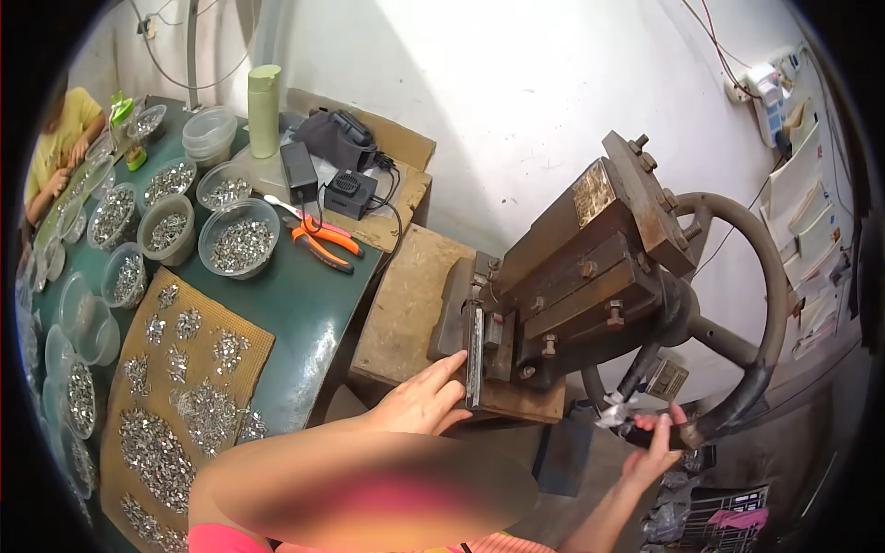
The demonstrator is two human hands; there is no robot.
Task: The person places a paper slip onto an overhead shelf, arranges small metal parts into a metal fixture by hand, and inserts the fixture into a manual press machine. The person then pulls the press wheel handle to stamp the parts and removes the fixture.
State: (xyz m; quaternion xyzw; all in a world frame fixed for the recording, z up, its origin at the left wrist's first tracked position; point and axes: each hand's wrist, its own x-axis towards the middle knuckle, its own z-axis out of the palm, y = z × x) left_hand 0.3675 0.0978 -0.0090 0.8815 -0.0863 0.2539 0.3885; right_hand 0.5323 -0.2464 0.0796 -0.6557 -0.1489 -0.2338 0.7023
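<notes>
My left hand [426,396] reaches in front of a heavy brown metal press [590,276], its fingers stretched out. The index fingertip is at the side of a narrow upright metal strip [475,355] at the press's front end; whether it touches or just rests beside it is hard to tell. Lower right, my right hand [656,447] is closed round the bottom of the rim of a large handwheel [772,295]. Crumpled clear plastic [614,413] is wrapped on the wheel just left of these fingers.
A green table [309,295] at left bears plastic tubs [240,238] of small shiny metal pieces, orange-handled pliers [323,247] and a brown mat [221,313] with metal piles. A green bottle [264,111] stands behind. Another person [69,138] works at far left.
</notes>
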